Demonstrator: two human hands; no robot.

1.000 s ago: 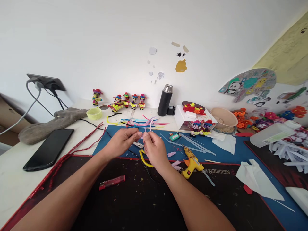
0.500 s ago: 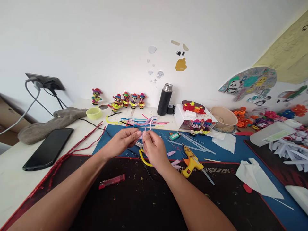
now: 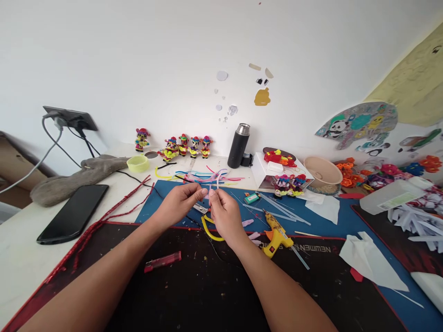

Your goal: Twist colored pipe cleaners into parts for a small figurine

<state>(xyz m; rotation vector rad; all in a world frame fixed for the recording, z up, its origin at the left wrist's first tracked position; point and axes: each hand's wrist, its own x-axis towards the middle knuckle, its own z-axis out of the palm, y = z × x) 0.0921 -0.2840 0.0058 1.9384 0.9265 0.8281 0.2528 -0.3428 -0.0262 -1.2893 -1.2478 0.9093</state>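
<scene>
Pinched between thumb and fingers of my right hand [image 3: 226, 216] is a pale lilac pipe cleaner [image 3: 218, 180], one end sticking up above the fingertips. My left hand [image 3: 182, 203] is also closed, its thumb and forefinger pinching the same lilac piece close beside the right thumb. Most of that piece is hidden by the fingers. Beneath the hands lie yellow-handled scissors [image 3: 206, 229], partly covered by my right hand. Small lilac twisted pieces [image 3: 248, 222] lie just right of my right wrist, near a yellow glue gun [image 3: 277, 234].
Loose coloured pipe cleaners [image 3: 207, 176] lie behind the hands, with several small figures [image 3: 169, 148] and a black flask [image 3: 238, 146] by the wall. A phone [image 3: 73, 214] and red tinsel stems [image 3: 104, 216] are at left. A red cutter [image 3: 162, 262] lies on the black mat [image 3: 194, 295].
The view has shifted slightly, so everything sits a little lower and to the right. Both hands keep their pinch on the lilac pipe cleaner, with little change in pose.
</scene>
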